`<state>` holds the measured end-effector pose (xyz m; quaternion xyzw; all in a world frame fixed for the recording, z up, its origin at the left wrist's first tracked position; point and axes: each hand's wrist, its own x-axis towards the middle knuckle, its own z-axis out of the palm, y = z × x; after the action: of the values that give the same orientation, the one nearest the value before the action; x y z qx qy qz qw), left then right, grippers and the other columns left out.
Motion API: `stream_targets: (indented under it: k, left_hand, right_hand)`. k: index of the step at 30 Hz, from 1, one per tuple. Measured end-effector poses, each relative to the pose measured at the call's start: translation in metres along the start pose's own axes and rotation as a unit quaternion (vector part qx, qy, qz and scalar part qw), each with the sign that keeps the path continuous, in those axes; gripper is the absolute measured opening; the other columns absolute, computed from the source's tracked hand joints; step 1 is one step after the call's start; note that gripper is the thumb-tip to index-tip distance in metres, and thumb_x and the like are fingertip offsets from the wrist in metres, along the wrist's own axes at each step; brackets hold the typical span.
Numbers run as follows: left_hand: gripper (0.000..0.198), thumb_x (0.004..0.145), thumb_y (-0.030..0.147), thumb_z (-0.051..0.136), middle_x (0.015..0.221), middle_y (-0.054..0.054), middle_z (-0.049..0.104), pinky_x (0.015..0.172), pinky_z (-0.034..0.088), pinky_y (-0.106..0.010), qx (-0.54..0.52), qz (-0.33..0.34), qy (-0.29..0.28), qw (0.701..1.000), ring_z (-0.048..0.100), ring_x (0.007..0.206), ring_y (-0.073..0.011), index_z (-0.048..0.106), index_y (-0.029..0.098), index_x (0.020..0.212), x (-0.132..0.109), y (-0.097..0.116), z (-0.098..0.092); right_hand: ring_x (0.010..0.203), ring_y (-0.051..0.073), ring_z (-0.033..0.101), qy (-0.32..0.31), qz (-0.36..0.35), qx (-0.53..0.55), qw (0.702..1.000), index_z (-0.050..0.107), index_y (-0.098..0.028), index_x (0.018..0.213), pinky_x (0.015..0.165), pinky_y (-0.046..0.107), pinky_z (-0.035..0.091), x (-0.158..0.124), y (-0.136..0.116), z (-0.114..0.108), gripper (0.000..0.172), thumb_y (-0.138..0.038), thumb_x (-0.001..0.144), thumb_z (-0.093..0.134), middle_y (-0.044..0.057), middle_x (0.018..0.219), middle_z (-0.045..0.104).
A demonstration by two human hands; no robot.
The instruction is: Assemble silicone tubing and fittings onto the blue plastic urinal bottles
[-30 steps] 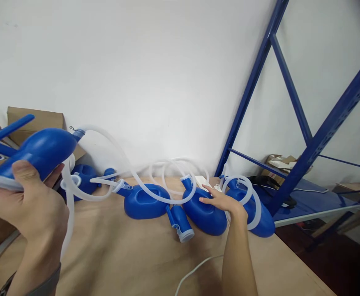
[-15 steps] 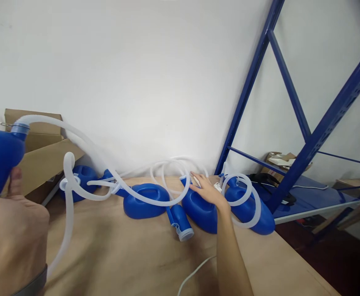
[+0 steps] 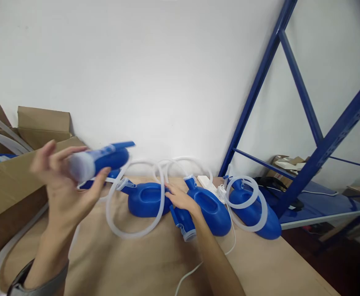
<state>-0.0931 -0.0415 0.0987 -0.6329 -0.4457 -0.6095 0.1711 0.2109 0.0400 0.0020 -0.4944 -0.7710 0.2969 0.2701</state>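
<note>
My left hand (image 3: 67, 183), raised at the left, has its fingers and thumb around a blue urinal cup (image 3: 114, 159) with a cloudy clear lid, blurred by motion. Lower on the table, my right hand (image 3: 181, 199) reaches in with fingers stretched out. Its fingertips are at a looped clear tube (image 3: 137, 235), beside the right end of a blue urinal bottle (image 3: 146, 199); whether they grip the tube is unclear. Under my right wrist lies another blue cup (image 3: 183, 220) with a clear lid. A second blue urinal bottle (image 3: 212, 209) rests just right of that hand.
An open cardboard box (image 3: 10, 176) with clear tubes inside stands at the left. At the right lies another blue bottle (image 3: 255, 209) with coiled tube. A white power strip (image 3: 207, 183) and cable are behind the bottles. Blue shelving (image 3: 321, 201) adjoins the table's right side.
The bottle my left hand held at the left edge is out of sight; that hand now holds a cup, farther right. My right hand moved left, and the tube loop shifted left too.
</note>
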Motion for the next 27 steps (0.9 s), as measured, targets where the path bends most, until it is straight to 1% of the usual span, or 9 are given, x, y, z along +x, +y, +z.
stream_targets:
  k: [2,4,8,10,12,15,18,23,27]
  left_hand:
    - [0.057,0.091,0.038,0.067,0.137,-0.011,0.051,0.110,0.049,-0.048,0.001,0.030,-0.062,0.998,0.059,0.124,-0.0286,0.043,0.025,0.142,-0.001,0.004,0.013]
    - [0.031,0.096,0.034,0.058,0.132,-0.010,0.054,0.107,0.052,-0.045,-0.005,0.055,-0.146,0.988,0.059,0.124,-0.0283,0.058,0.024,0.126,-0.007,0.005,0.028]
    - [0.025,0.095,0.015,0.047,0.144,-0.013,0.043,0.105,0.054,-0.048,-0.016,0.109,-0.270,0.957,0.053,0.131,-0.0309,0.067,0.021,0.109,-0.022,-0.005,0.053]
    - [0.034,0.089,0.004,0.044,0.144,-0.013,0.046,0.106,0.053,-0.052,0.005,0.147,-0.322,0.935,0.050,0.131,-0.0321,0.069,0.021,0.103,-0.027,-0.009,0.060]
    - [0.044,0.080,-0.006,0.041,0.141,-0.012,0.050,0.103,0.055,-0.053,0.044,0.177,-0.368,0.912,0.048,0.132,-0.0336,0.071,0.022,0.096,-0.032,-0.011,0.064]
    - [0.049,0.073,-0.013,0.039,0.149,-0.012,0.049,0.087,0.062,-0.049,0.121,0.180,-0.423,0.880,0.042,0.138,-0.0402,0.073,0.021,0.086,-0.038,-0.011,0.070]
    - [0.047,0.077,-0.012,0.040,0.155,-0.013,0.047,0.084,0.063,-0.050,0.158,0.180,-0.442,0.865,0.041,0.140,-0.0436,0.074,0.019,0.084,-0.046,-0.014,0.079]
    - [0.047,0.078,-0.011,0.047,0.155,-0.012,0.049,0.095,0.061,-0.055,0.157,0.203,-0.412,0.874,0.041,0.142,-0.0415,0.077,0.021,0.092,-0.063,-0.019,0.095]
    - [0.040,0.078,-0.002,0.061,0.155,-0.015,0.048,0.111,0.047,-0.067,0.109,0.221,-0.378,0.892,0.035,0.147,-0.0458,0.078,0.022,0.105,-0.080,-0.021,0.104]
  right_hand:
    - [0.152,0.030,0.040,0.016,0.014,0.001,1.000,0.051,-0.018,0.153,0.129,0.049,0.024,0.003,0.000,0.009,0.056,-0.042,0.103,0.047,0.012,0.160,0.049]
    - [0.155,0.030,0.035,0.039,0.024,0.007,0.999,0.043,-0.019,0.158,0.128,0.050,0.023,0.004,-0.001,0.018,0.065,-0.053,0.103,0.045,0.013,0.164,0.043]
    - [0.159,0.030,0.025,0.064,0.045,0.004,0.997,0.007,-0.020,0.169,0.128,0.048,0.022,0.004,-0.005,0.032,0.093,-0.044,0.097,0.062,0.015,0.172,0.026]
    - [0.154,0.030,0.035,0.058,0.044,-0.020,0.997,0.016,-0.025,0.168,0.125,0.047,0.029,0.005,-0.008,0.038,0.082,-0.035,0.099,0.058,0.014,0.167,0.036]
    - [0.146,0.030,0.046,0.058,0.043,-0.042,0.997,0.037,-0.028,0.161,0.121,0.047,0.035,0.006,-0.011,0.043,0.062,-0.029,0.101,0.051,0.013,0.157,0.048]
    - [0.138,0.032,0.052,0.071,0.058,-0.055,0.994,0.051,-0.021,0.151,0.117,0.047,0.038,0.008,-0.013,0.048,0.050,-0.027,0.101,0.050,0.017,0.147,0.054]
    - [0.135,0.030,0.054,0.073,0.061,-0.057,0.994,0.053,-0.018,0.146,0.116,0.044,0.039,0.010,-0.011,0.048,0.049,-0.025,0.098,0.054,0.017,0.141,0.057]
    - [0.127,0.030,0.060,0.063,0.049,-0.062,0.995,0.060,-0.016,0.136,0.112,0.042,0.043,0.013,-0.002,0.040,0.044,-0.024,0.093,0.061,0.016,0.134,0.061]
    - [0.129,0.031,0.059,0.060,0.041,-0.064,0.995,0.063,-0.016,0.132,0.113,0.042,0.042,0.013,0.006,0.032,0.044,-0.022,0.089,0.066,0.016,0.133,0.063]
